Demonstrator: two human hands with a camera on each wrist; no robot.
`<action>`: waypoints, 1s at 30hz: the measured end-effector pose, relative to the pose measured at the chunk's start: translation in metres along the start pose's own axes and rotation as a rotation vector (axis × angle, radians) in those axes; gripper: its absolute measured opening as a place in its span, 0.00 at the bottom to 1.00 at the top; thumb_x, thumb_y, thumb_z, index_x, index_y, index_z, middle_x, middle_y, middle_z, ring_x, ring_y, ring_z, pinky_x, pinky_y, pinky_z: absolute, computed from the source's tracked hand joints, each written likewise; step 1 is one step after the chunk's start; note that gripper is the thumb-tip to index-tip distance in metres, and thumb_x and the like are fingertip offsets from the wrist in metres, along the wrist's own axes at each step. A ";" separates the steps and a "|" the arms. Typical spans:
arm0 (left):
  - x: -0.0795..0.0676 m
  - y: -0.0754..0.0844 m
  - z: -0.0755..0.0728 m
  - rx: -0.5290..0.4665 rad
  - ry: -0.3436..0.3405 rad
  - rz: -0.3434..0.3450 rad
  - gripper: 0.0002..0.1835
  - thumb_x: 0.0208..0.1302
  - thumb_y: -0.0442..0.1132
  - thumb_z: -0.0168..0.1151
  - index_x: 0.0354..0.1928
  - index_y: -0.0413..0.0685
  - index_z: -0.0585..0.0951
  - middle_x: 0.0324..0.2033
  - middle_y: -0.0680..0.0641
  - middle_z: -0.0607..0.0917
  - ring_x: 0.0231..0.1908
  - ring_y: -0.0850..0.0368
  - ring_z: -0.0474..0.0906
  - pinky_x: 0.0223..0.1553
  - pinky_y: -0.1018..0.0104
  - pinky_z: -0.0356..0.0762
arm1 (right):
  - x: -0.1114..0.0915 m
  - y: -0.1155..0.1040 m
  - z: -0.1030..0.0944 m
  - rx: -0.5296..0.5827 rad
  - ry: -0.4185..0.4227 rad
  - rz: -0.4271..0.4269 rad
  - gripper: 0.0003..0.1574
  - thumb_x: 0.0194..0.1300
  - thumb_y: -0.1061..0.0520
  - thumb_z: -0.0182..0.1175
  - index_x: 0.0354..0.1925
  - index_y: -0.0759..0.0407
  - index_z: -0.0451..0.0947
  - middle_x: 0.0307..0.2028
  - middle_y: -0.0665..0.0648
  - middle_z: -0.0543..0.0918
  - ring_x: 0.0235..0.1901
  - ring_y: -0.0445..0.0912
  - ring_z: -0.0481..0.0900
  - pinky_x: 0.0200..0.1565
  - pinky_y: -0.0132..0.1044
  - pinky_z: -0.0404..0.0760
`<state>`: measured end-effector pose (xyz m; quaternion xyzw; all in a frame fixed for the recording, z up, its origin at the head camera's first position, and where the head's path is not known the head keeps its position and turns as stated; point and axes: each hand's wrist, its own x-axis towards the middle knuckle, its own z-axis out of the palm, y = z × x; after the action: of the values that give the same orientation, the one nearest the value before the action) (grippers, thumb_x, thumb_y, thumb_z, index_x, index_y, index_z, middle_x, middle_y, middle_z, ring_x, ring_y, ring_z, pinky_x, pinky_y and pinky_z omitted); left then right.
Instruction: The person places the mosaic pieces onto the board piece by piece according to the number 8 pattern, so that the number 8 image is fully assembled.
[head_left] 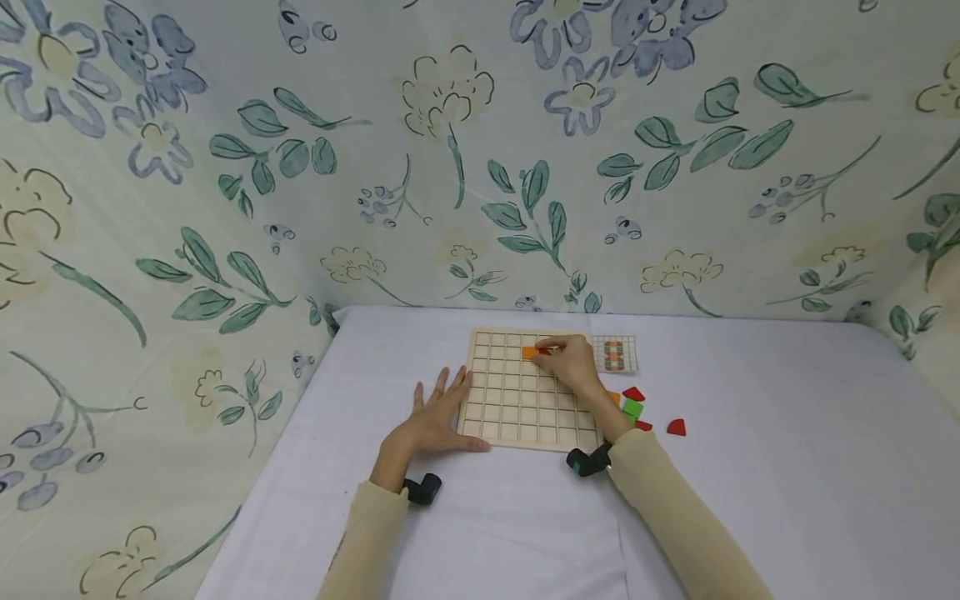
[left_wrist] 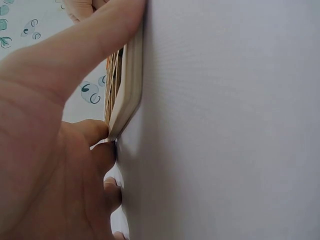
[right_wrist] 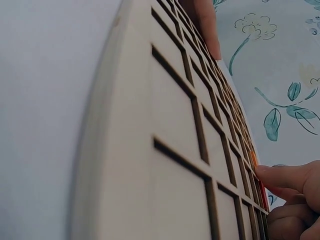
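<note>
A wooden grid board (head_left: 498,396) lies on the white cloth. My left hand (head_left: 435,421) rests at its left front corner with fingers spread, the thumb along the front edge and the fingertips at the left side. Toward the board's back right, my right hand (head_left: 573,367) pinches a small red piece (head_left: 543,351) between thumb and fingers, down at the grid. Its shape is mostly hidden by the fingertips. Directly left of it, an orange square (head_left: 529,352) sits in the grid. In the right wrist view, the right fingers (right_wrist: 282,176) meet the board's far side beside the red piece.
A printed pattern card (head_left: 615,355) lies right of the board. Near the right forearm are a green piece (head_left: 633,408), a red piece (head_left: 633,393), a partly covered orange piece and another red piece (head_left: 677,427) farther right. A floral curtain (head_left: 450,167) hangs behind the table.
</note>
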<state>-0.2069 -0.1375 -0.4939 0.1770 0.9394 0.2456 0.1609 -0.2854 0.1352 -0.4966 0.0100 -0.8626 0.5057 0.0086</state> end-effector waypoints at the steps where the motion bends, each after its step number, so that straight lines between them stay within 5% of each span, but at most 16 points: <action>1: 0.000 0.000 0.000 -0.002 0.001 0.002 0.69 0.53 0.67 0.75 0.84 0.51 0.43 0.84 0.49 0.39 0.83 0.42 0.26 0.78 0.30 0.20 | 0.000 0.000 0.000 -0.001 -0.002 0.002 0.17 0.62 0.59 0.75 0.49 0.62 0.89 0.57 0.70 0.84 0.21 0.41 0.59 0.26 0.31 0.62; 4: 0.001 0.000 0.000 -0.002 0.001 0.004 0.69 0.53 0.68 0.75 0.84 0.51 0.43 0.84 0.49 0.39 0.83 0.43 0.26 0.78 0.30 0.20 | 0.001 0.000 0.000 -0.011 0.001 0.011 0.17 0.61 0.58 0.75 0.49 0.60 0.90 0.36 0.64 0.85 0.20 0.41 0.57 0.24 0.32 0.59; 6: 0.001 0.000 0.000 0.000 -0.001 0.001 0.69 0.53 0.68 0.75 0.84 0.52 0.42 0.84 0.50 0.39 0.83 0.43 0.26 0.78 0.30 0.20 | 0.003 0.000 0.000 -0.017 -0.004 0.019 0.17 0.61 0.58 0.75 0.49 0.60 0.90 0.22 0.56 0.77 0.19 0.42 0.57 0.22 0.32 0.57; 9: 0.000 0.001 -0.001 -0.002 0.001 0.001 0.69 0.53 0.68 0.75 0.84 0.52 0.43 0.84 0.50 0.39 0.83 0.43 0.25 0.78 0.30 0.19 | 0.005 0.000 -0.001 -0.011 -0.011 0.038 0.17 0.60 0.58 0.76 0.48 0.60 0.90 0.14 0.49 0.69 0.17 0.42 0.58 0.21 0.32 0.56; 24: 0.002 0.001 0.000 -0.001 0.007 0.007 0.69 0.52 0.67 0.76 0.84 0.50 0.43 0.84 0.49 0.40 0.83 0.42 0.26 0.77 0.29 0.20 | 0.007 0.004 -0.004 0.003 -0.031 0.035 0.17 0.60 0.56 0.76 0.48 0.58 0.90 0.13 0.47 0.70 0.15 0.41 0.58 0.20 0.31 0.58; 30: 0.001 0.000 0.000 -0.003 0.006 0.002 0.69 0.52 0.67 0.76 0.84 0.50 0.43 0.84 0.49 0.39 0.83 0.42 0.26 0.77 0.29 0.20 | -0.006 -0.002 -0.026 0.010 -0.073 0.030 0.22 0.65 0.53 0.73 0.54 0.60 0.87 0.13 0.47 0.64 0.15 0.42 0.57 0.19 0.31 0.57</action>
<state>-0.2078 -0.1368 -0.4941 0.1769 0.9394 0.2478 0.1578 -0.2790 0.1571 -0.4827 0.0155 -0.8598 0.5095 -0.0307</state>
